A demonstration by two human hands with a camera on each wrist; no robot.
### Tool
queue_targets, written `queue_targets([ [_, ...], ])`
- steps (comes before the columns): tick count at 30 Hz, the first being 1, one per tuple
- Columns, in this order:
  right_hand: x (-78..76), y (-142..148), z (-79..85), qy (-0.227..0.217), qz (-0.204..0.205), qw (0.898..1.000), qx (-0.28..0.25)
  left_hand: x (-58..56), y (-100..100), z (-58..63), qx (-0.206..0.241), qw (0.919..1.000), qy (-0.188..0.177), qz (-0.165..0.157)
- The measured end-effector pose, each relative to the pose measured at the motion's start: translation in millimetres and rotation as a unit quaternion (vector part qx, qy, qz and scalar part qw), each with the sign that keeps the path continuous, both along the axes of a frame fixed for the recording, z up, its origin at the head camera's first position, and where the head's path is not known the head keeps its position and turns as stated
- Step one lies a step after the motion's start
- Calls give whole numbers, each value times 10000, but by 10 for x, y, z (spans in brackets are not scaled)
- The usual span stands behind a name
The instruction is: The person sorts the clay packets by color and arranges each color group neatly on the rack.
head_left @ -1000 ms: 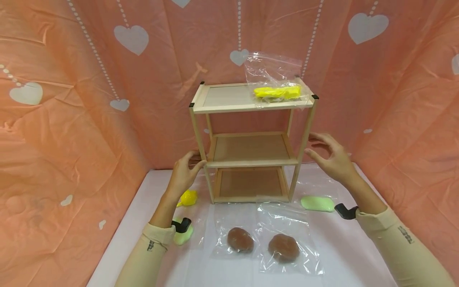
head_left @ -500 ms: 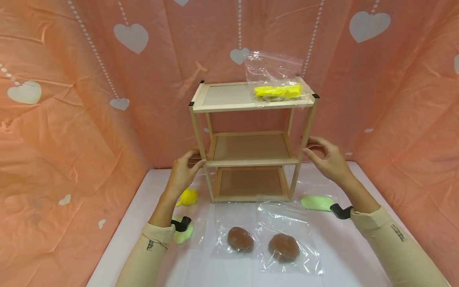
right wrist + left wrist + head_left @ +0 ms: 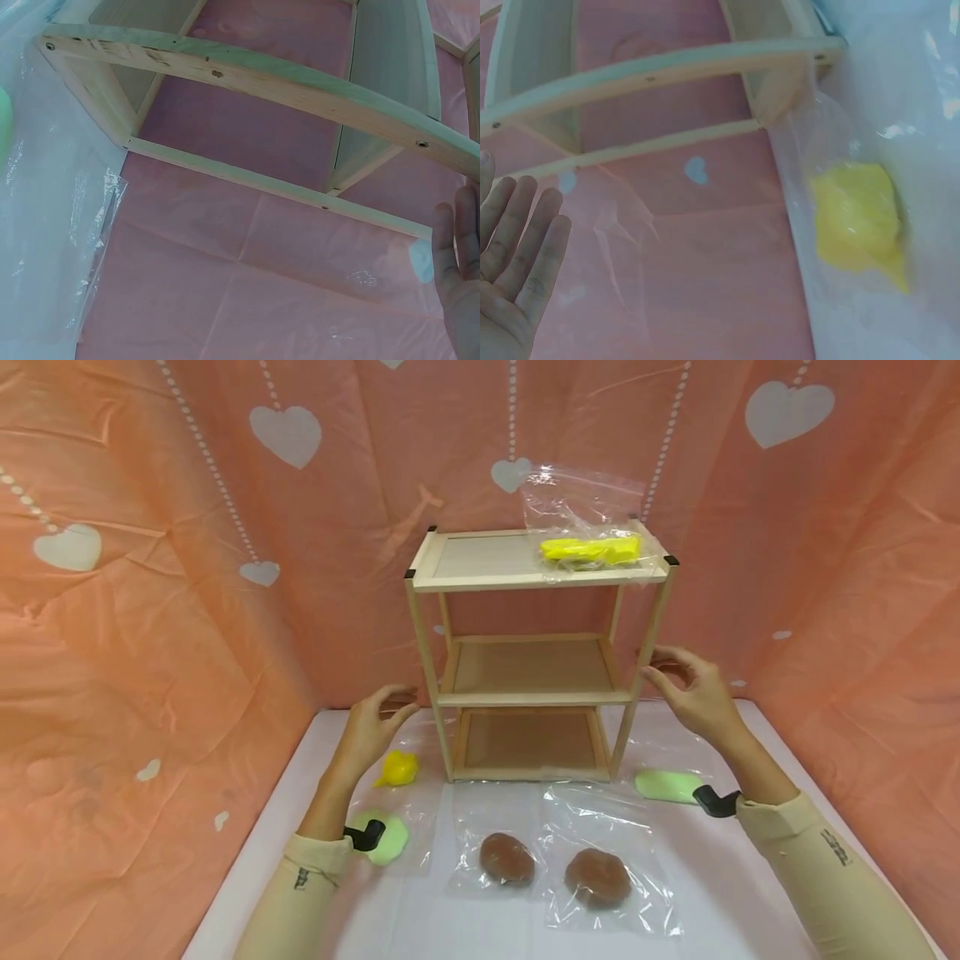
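A three-tier wooden shelf rack (image 3: 534, 699) with black corner caps stands upright on the white table. Just left of its front-left post is my left hand (image 3: 369, 727), fingers extended and holding nothing; the left wrist view shows those fingers (image 3: 534, 277) straight and apart from the wood. On the other side, my right hand (image 3: 693, 693) is right at the front-right post, its thumb tip and fingertips overlapping the post in the head view. Straight fingers (image 3: 454, 240) show beside that post in the right wrist view. A clear zip bag with a bright yellow piece (image 3: 592, 551) lies on the top shelf.
Two bagged brown lumps (image 3: 507, 859) lie in front of the rack. To the left are a yellow lump (image 3: 399, 768) and a pale green lump (image 3: 392, 842); another green piece (image 3: 666, 786) lies right. A pink heart-print curtain (image 3: 360, 485) encloses the table.
My left hand has come off the left post and moved slightly left and down. My right hand has moved in to the right post. The view has shifted a little; the rack stands as before.
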State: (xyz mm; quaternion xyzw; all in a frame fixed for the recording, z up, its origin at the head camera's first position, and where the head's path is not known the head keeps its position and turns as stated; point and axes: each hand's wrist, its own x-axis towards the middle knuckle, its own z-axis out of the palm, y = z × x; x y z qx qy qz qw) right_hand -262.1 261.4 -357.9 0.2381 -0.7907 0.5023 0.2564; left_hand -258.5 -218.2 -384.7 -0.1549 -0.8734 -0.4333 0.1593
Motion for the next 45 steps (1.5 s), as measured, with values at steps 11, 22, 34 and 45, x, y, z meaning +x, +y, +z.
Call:
queue_targets([
  [11,-9,0,-10,-60,35,9999,-108,15,-283,-265,-204,9990,-345,201],
  [22,-12,-3,-14,-83,-13,10000,-23,18,-496,-524,-592,9941,-884,186],
  [34,5,16,10,-156,-63,9997,151,-75,-595,-775,-1041,9835,-1483,-2],
  [45,17,25,11,-278,-130,9990,324,-105,-646,-885,-1456,9673,-2078,-12],
])
